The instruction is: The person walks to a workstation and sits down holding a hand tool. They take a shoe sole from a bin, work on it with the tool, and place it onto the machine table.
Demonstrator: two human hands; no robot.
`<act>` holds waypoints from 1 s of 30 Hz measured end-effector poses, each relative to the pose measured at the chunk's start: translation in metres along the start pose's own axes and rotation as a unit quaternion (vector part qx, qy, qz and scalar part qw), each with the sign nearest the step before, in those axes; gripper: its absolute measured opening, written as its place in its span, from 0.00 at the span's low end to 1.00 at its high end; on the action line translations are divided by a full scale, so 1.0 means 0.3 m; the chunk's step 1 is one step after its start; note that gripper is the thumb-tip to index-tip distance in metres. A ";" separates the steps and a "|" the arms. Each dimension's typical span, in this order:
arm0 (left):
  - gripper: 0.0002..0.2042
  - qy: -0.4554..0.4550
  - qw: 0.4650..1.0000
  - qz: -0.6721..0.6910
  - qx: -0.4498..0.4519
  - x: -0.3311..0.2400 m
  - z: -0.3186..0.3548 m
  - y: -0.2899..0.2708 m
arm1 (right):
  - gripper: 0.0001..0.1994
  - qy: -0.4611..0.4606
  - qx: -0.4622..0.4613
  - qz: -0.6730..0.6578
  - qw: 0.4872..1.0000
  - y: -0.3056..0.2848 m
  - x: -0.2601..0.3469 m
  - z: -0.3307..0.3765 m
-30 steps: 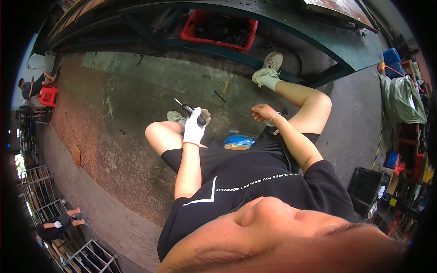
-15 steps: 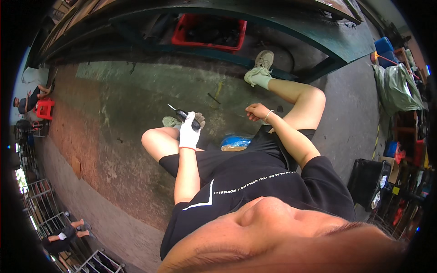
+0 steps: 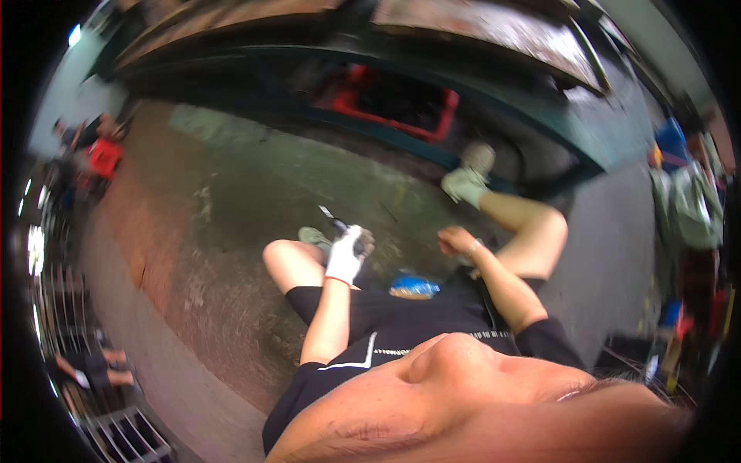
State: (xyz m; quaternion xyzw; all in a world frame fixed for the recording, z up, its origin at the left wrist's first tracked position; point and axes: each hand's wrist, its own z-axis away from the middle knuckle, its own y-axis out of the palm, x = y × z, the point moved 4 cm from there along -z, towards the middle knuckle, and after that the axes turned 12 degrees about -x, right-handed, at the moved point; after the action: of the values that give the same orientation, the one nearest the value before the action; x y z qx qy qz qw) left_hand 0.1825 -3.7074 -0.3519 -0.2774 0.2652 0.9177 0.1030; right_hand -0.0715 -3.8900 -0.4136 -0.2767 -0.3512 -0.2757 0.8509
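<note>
My left hand, in a white glove, is closed round the handle of a black-handled tool with a thin pale metal tip, held over my left knee. The tip points away from me and to the left. Blur hides what kind of tool it is. My right hand is bare, with a band at the wrist, and hovers near my right knee. Its fingers are curled in, and whether anything is inside is hidden. Between my thighs sits a blue and tan bundle that looks wrapped in clear plastic.
Ahead stands a green-framed workbench with a red crate of dark pieces beneath. Pale green sacks lie at the right. A person is by a red stool at far left; another person is near metal racks.
My view has tilted up, so the bench and crate sit lower and farther right, with blur. My left hand still grips the tool; the right stays curled.
</note>
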 end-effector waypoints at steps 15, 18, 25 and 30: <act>0.07 -0.001 0.992 -0.119 0.030 0.015 0.036 0.028 | 0.14 -0.042 0.047 0.002 0.998 0.107 0.219 0.134; 0.09 -0.003 0.994 -0.098 0.044 0.020 0.007 0.029 | 0.15 -0.101 0.074 0.036 0.991 0.169 0.276 0.147; 0.10 -0.017 0.993 -0.115 0.012 0.052 -0.066 -0.053 | 0.16 -0.210 0.133 0.213 0.945 0.322 0.329 0.220; 0.09 -0.003 0.991 -0.135 -0.024 0.038 -0.045 -0.044 | 0.16 -0.280 0.122 0.266 0.914 0.363 0.338 0.232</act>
State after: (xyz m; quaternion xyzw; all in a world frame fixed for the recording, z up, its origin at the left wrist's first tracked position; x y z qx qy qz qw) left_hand 0.1836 -3.7033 -0.3737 -0.3107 0.2028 0.9022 0.2200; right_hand 0.0307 -3.7960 -0.3259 -0.3195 -0.5191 0.0949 0.7870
